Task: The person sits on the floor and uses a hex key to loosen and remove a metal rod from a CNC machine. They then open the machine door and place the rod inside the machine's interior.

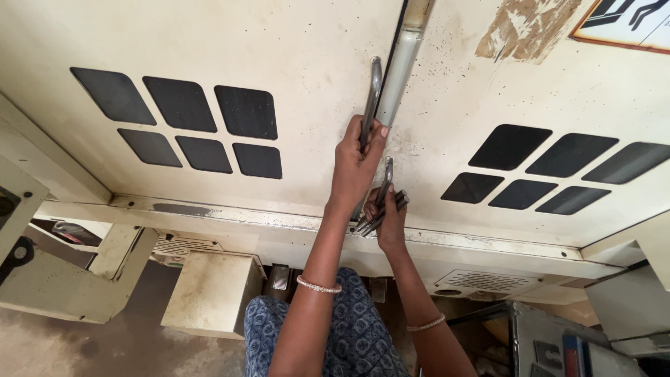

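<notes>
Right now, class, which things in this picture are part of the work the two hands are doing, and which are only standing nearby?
In hand:
- left hand on the long grey metal door handle
- right hand on the short grey metal door handle, also holding thin dark metal rods
- cream metal doors with dark windows

Nearby:
- cream box-shaped block
- foot pedal

Cream machine doors (293, 49), metal handles (375, 91) mounted on them, dark window panes (202, 112)

Factory workshop, worn cream machine enclosure doors (209, 63), metal handles (375, 91), dusty concrete floor (63, 345)
</notes>
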